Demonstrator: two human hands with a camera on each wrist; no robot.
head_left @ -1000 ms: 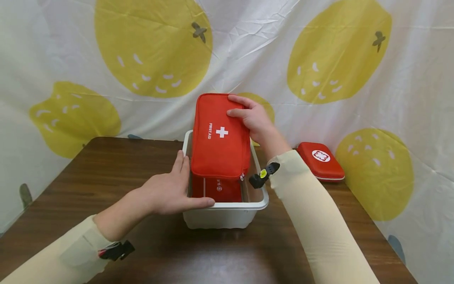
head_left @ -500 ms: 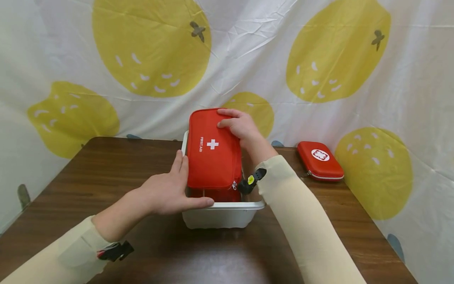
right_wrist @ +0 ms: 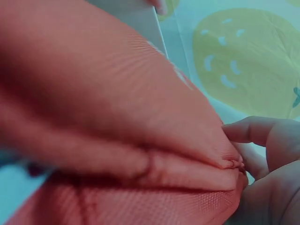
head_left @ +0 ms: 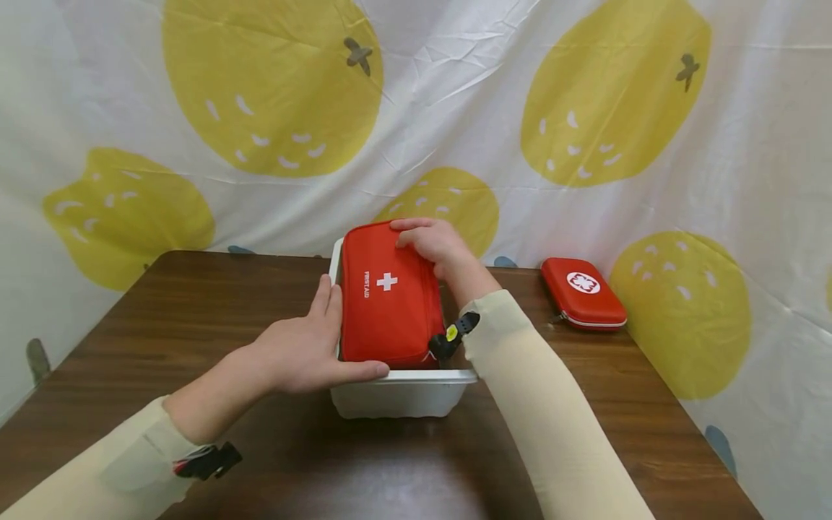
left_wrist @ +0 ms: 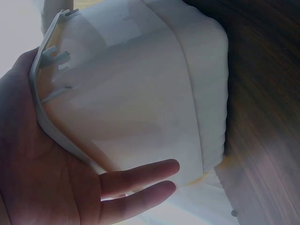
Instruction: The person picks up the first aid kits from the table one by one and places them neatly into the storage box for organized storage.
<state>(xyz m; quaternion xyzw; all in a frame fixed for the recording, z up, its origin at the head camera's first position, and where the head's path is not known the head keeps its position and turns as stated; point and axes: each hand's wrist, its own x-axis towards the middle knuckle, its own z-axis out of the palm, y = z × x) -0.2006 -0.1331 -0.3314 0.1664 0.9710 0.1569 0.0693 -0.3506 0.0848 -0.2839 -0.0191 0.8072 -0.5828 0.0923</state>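
A red first aid bag with a white cross and lettering lies tilted inside a white plastic bin, its far end raised to the back rim. My right hand grips that far end, fingers over the top; in the right wrist view the bag bulges close to the camera, with its zipper seam showing. My left hand rests on the bin's front left corner, thumb along the front rim. The left wrist view shows straight fingers against the bin's outer wall. The bag hides whatever lies beneath it.
A flat red case with a white round emblem lies at the right back of the dark wooden table. Behind the table hangs a white curtain printed with yellow lemons.
My right hand has lowered the first aid bag deeper into the bin and slightly left, covering the red item seen below it earlier. My left hand has stayed on the rim.
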